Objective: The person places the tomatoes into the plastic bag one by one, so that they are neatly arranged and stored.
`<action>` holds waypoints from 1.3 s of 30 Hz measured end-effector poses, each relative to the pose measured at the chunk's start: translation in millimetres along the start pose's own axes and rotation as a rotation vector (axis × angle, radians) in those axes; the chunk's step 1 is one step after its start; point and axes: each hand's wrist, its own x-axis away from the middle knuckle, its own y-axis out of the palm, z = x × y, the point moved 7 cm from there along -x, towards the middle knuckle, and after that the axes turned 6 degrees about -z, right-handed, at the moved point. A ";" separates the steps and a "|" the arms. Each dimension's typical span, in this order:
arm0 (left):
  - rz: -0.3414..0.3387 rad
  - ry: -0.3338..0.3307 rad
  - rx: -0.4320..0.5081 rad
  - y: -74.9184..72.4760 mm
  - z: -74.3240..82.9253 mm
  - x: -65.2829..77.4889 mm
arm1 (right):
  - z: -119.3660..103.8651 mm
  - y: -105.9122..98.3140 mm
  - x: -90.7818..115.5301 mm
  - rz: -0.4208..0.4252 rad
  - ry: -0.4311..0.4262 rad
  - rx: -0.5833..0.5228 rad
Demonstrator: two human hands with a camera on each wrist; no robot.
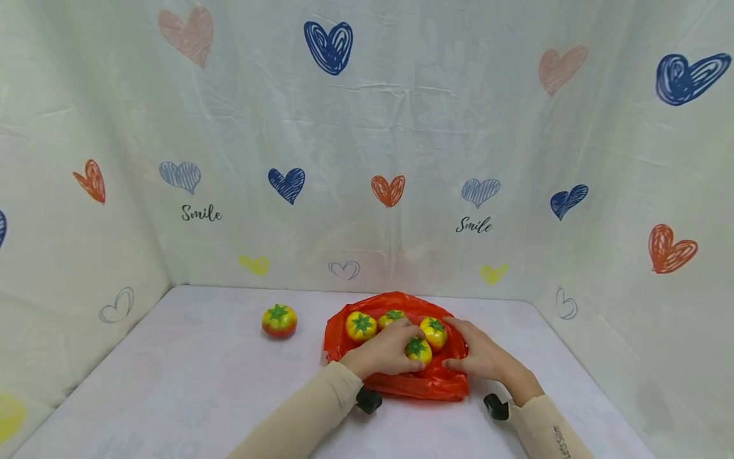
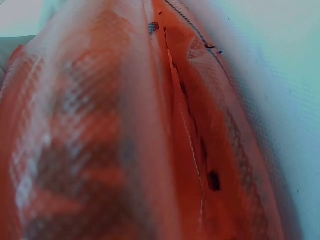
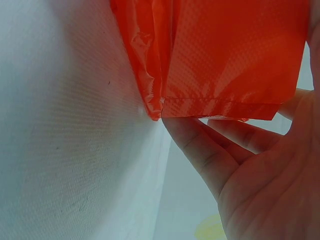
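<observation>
A red plastic bag (image 1: 395, 386) lies on the table with its mouth spread wide. Inside it are several yellow-and-red tomatoes with green star-shaped tops, among them a left one (image 1: 361, 326), a back one (image 1: 392, 317) and a right one (image 1: 434, 333). My left hand (image 1: 390, 349) reaches into the bag and holds the front tomato (image 1: 419, 352) between thumb and fingers. At the bag's right edge my right hand (image 1: 487, 354) has its fingers and thumb spread apart. In the right wrist view its extended fingers (image 3: 205, 150) touch the bag's edge (image 3: 225, 107). Red plastic (image 2: 95, 130) fills most of the left wrist view, hiding that hand.
Another tomato (image 1: 279, 321) sits on the table (image 1: 189, 363) to the left, apart from the bag. Behind and at both sides hangs a white curtain (image 1: 367, 146) printed with hearts. Dark wrist devices (image 1: 369, 400) show below the hands.
</observation>
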 end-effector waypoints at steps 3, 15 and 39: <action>-0.002 -0.006 -0.005 0.8 0.4 -1.7 | -0.3 -0.7 0.1 -0.001 0.009 0.002; -0.011 -0.027 -0.008 0.9 0.6 -2.5 | 0.9 -0.6 -0.3 -0.007 0.029 0.004; -0.006 0.011 -0.048 -3.1 0.3 1.5 | 0.6 -0.2 0.2 -0.003 0.019 0.011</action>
